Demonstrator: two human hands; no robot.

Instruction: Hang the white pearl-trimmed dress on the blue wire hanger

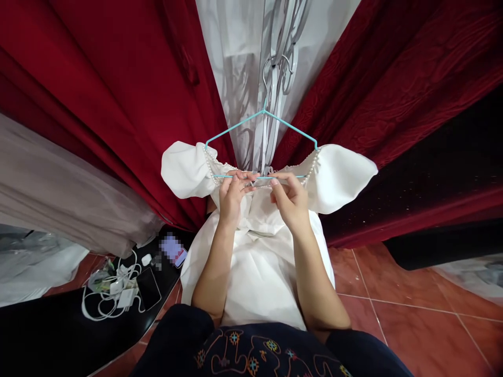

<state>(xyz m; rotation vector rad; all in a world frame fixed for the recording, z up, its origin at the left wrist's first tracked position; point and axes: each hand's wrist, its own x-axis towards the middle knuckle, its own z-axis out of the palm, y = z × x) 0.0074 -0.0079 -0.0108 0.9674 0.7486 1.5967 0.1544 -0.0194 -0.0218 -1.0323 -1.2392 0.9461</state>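
Observation:
A white dress [265, 262] with puffed sleeves and a pearl-trimmed neckline hangs in front of me on a turquoise wire hanger [290, 125]. The hanger's lower bar runs across the neck opening. My left hand [232, 199] is at the middle of the neckline, its fingers bent around the bar and the dress edge. Just to the right, my right hand [291, 198] pinches at the same edge with thumb and index finger. Both hands' fingertips are close together but apart. Any small strap or ribbon between them is too fine to make out.
Red curtains [118, 78] hang on both sides, with white hangers [288, 31] behind the turquoise one. At lower left, a black bench [51, 324] bears a phone [149, 289], another lit phone [173, 250] and tangled white cables [102, 313]. Red tiles [416, 319] cover the floor.

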